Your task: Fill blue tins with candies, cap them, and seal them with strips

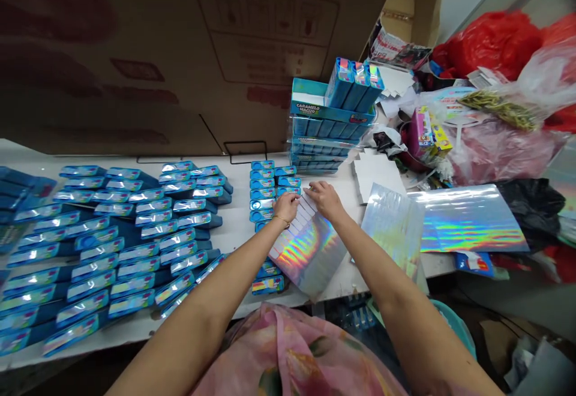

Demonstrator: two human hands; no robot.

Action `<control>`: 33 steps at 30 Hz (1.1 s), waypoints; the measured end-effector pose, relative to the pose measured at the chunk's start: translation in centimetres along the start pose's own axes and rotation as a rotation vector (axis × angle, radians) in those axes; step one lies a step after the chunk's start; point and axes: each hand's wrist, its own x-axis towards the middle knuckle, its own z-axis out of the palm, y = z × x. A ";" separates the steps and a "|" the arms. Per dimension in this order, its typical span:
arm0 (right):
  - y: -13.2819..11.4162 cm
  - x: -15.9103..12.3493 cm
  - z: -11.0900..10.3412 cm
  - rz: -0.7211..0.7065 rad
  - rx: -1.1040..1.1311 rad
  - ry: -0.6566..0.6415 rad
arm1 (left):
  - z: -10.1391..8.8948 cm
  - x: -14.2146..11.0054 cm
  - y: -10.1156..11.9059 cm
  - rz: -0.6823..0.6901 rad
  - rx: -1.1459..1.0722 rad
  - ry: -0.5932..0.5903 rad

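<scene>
A shiny holographic sticker sheet (pixel 315 258) lies slantwise before me, with a row of white-backed strips along its upper left part. My left hand (pixel 285 209), a thin bracelet at its wrist, has its fingers pinched at the sheet's upper left edge. At the top corner of that sheet, the bent fingers of my right hand (pixel 326 200) close on its edge. The fingertips are small in view, so a single loose sticker between them cannot be made out. Just left of my hands stand small blue boxes (pixel 262 183) in two columns, partly hidden by the sheet and left hand.
Many blue boxes (pixel 153 206) fill the table's left side. A large carton (pixel 180 54) walls off the back. Stacked display trays (pixel 308 109) hold more boxes. More holographic sheets (pixel 468 219) lie right, near plastic bags (pixel 490 42) and a small pink box (pixel 422 129).
</scene>
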 end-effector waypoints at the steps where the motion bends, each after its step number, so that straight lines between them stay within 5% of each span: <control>1: 0.2 -0.3 0.0 -0.036 -0.018 0.008 | 0.0 0.0 -0.1 0.009 -0.029 -0.009; 6: 1.1 -2.0 -0.8 -0.138 -0.082 0.068 | 0.2 -0.1 -0.3 0.015 -0.066 -0.036; 9: 0.3 -3.6 -3.6 -0.126 -0.082 0.052 | 0.5 0.1 0.0 -0.017 -0.066 -0.014; 13: -1.9 -6.4 -8.8 0.066 0.052 0.053 | 0.4 1.3 0.9 -0.060 -0.080 0.042; 16: -3.5 -7.8 -10.6 0.272 0.375 0.084 | -0.7 1.6 1.5 -0.083 -0.094 0.101; 20: -6.1 -8.1 -8.3 0.583 0.981 0.018 | -3.6 -2.1 0.6 -0.030 -0.405 0.131; 23: -8.8 -7.9 -5.8 0.763 1.349 -0.018 | -5.8 -7.9 -1.4 -0.056 -0.707 -0.156; 25: -10.7 -8.0 -4.8 0.834 1.485 -0.061 | -6.6 -11.7 -3.0 -0.126 -0.801 -0.249; 28: -13.3 -8.5 -4.2 0.861 1.597 -0.152 | -6.8 -15.5 -5.1 -0.242 -0.869 -0.139; 33: -16.2 -9.6 -3.5 0.789 1.730 -0.298 | -7.0 -17.8 -7.0 -0.483 -1.067 -0.017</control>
